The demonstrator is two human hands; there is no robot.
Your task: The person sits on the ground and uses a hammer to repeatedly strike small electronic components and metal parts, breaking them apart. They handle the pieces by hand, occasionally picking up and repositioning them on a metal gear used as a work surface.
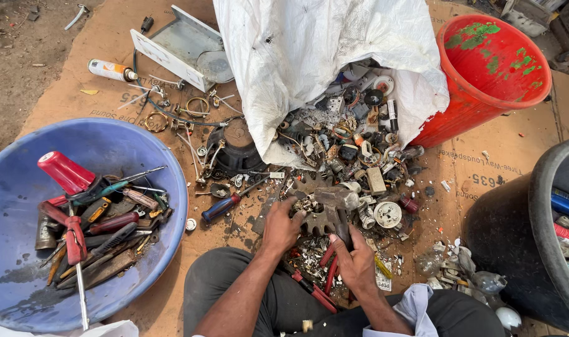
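My left hand [281, 226] grips the left side of a rusty toothed metal gear piece [324, 212] that lies on the scrap pile. My right hand [357, 260] is closed around the dark handle of a hammer, whose head rests on top of that piece. Red-handled pliers [322, 282] lie on the ground between my knees, just under my hands. Small metal and plastic scrap [359, 146] spills from a white sack [303, 56] right in front of me.
A blue basin [22, 206] of screwdrivers and pliers sits at left. A red bucket [484, 75] stands at right back, a black tub [534, 218] at right. A blue-handled screwdriver [225, 205], a spray can [111, 70] and a white metal panel [172, 47] lie on the cardboard.
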